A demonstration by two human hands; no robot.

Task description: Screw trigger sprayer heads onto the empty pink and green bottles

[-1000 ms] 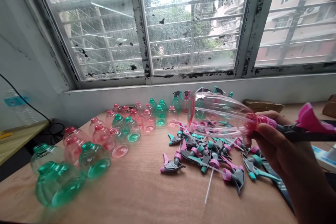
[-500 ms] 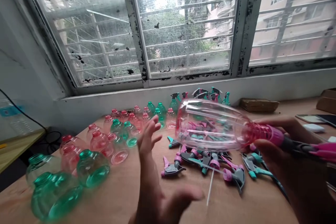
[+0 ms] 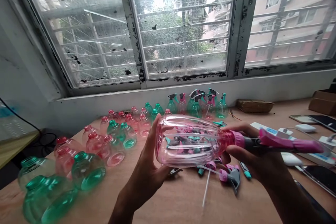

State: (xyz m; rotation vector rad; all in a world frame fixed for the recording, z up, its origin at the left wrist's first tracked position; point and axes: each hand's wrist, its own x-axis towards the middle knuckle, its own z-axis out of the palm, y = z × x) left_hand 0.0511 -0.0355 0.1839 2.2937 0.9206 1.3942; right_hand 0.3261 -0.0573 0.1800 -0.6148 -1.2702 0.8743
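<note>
A clear pink spray bottle (image 3: 190,141) lies sideways in the air above the wooden table (image 3: 147,203). It carries a pink and grey trigger head (image 3: 283,144) pointing right. My left hand (image 3: 148,168) cups the bottle's base, fingers curled round it. My right hand (image 3: 252,162) grips the neck just behind the pink collar. Under the bottle a heap of loose trigger heads (image 3: 225,175) in pink, teal and grey lies on the table, partly hidden by the bottle.
Several empty pink and green bottles (image 3: 86,168) stand at the left. Finished spray bottles (image 3: 199,105) line the back under the window. A cardboard piece (image 3: 254,105), a power strip (image 3: 273,132), a white mouse (image 3: 306,127) and phones (image 3: 321,178) lie at the right.
My left hand rose from below and took hold of the bottle's base. The bottle shifted left and nearer to me, still held at the neck by my right hand.
</note>
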